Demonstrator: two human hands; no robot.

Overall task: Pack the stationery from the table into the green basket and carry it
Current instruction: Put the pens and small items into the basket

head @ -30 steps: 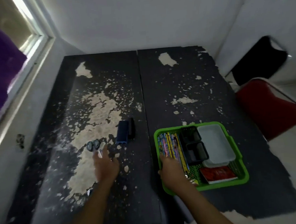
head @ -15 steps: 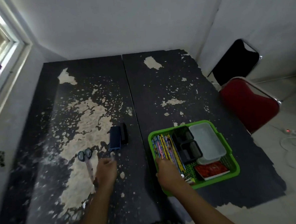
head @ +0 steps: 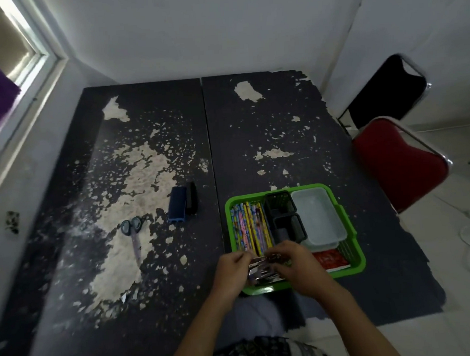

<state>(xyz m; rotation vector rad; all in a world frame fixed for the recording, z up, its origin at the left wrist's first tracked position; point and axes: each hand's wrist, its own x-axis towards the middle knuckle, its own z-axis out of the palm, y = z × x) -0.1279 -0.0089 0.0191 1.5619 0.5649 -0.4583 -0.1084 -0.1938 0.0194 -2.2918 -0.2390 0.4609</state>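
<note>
Stationery still out on the table (head: 253, 138), taken from the left: the scissors (head: 133, 236) lie flat on the worn pale patch, handles away from the person, and just beyond and to their right sits a blue block with a black piece (head: 182, 206) against its side, possibly a stapler or eraser, too dim to tell. Right of the table's centre seam, the green basket (head: 350, 242) stands near the front edge, already loaded with patterned pencils (head: 249, 226) along its left wall, two small black trays (head: 286, 218), a pale lidded box (head: 320, 216) and a red booklet (head: 331, 260). Over its near left corner the left hand (head: 232, 271) and the right hand (head: 297, 267) meet, both pinching a small shiny metal item (head: 261, 267), blurred, perhaps clips. To do this well, I judge the item should be lowered into the free near corner, flat, before either hand lets go, so nothing slides over the rim. Then the scissors and block want fetching before lifting the basket with two hands
</note>
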